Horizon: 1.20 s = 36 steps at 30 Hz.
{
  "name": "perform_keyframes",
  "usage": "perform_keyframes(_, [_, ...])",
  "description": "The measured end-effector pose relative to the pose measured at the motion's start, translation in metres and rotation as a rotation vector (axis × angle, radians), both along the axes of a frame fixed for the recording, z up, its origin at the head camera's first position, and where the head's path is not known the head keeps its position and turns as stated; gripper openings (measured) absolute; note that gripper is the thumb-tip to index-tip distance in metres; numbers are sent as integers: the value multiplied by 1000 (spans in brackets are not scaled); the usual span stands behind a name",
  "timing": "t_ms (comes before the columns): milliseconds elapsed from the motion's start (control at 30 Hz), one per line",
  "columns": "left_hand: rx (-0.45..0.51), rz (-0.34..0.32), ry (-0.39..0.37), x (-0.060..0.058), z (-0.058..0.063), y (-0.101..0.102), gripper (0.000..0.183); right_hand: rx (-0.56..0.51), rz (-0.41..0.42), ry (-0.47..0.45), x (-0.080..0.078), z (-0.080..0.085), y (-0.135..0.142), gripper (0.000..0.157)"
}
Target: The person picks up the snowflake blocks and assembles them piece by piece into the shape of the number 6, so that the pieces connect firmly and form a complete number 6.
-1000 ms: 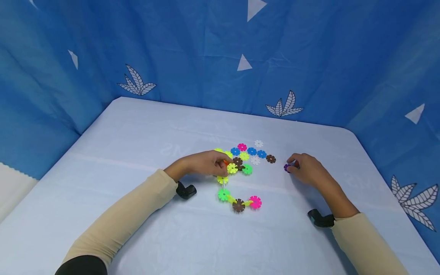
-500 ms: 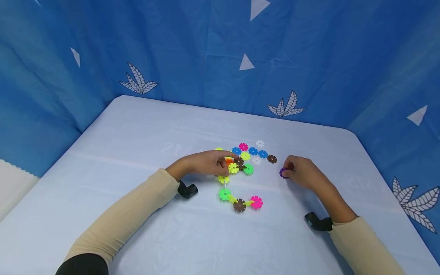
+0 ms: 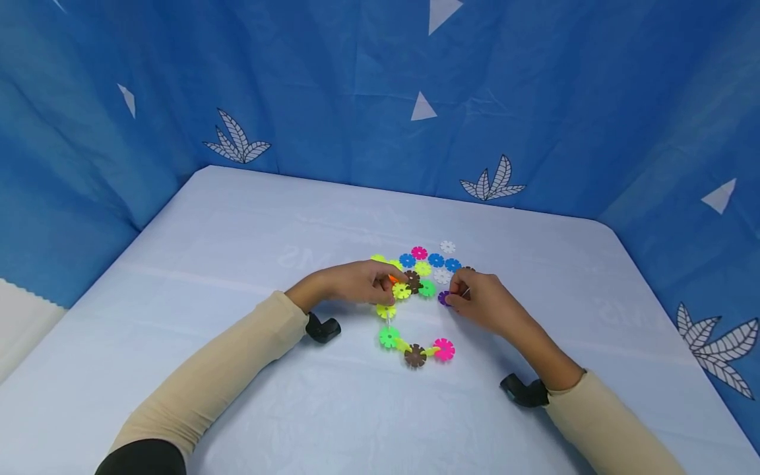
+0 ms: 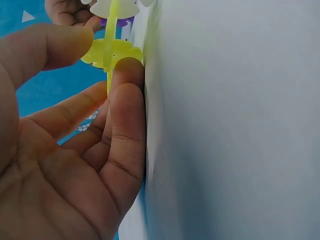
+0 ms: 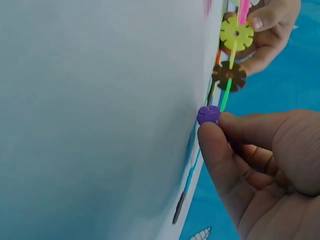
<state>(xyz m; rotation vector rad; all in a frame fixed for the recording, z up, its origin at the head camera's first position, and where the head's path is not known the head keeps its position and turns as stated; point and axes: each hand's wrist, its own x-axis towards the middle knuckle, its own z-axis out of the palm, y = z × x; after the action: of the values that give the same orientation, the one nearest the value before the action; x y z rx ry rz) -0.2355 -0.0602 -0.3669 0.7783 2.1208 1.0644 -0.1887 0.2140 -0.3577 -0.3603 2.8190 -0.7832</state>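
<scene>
Purple disc (image 3: 444,298) pinched just right of the green disc (image 3: 427,289)

The right hand's (image 3: 483,300) grip is narrow, thumb and fingertips holding the purple disc. Left of the green disc, the left hand's (image 3: 358,280) grip holds the chain (image 3: 386,311) near a yellow disc (image 3: 402,291). To join well, the left should brace the green disc; the purple one probably wants turning crosswise to it, slot facing slot, then a straight push without tilting. Whether purple and green touch, I cannot tell. The left hand masks its own hold from above. Behind and right of the green disc, a brown disc (image 3: 470,268) on the tabletop (image 3: 463,422) is mostly covered in the head view; a pale line (image 3: 466,291) inside the right grip is unreadable.
</scene>
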Motion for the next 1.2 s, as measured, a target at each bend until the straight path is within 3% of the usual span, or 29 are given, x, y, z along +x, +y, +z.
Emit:
perform_keyframes(300, [5,-38,10,0,-2,1,51,-27,39,9,-1,-1,-10,16])
perform_keyframes(500, [-65,-78,56,2,1,2,55,-34,54,8,-2,-1,-12,17])
perform_keyframes(700, [-147,-68,91,6,5,4,59,-15,69,22,-4,-1,-16,10])
perform_keyframes(1200, [-135,-151,55,4,4,-1,61,-5,51,18,-4,1,-25,8])
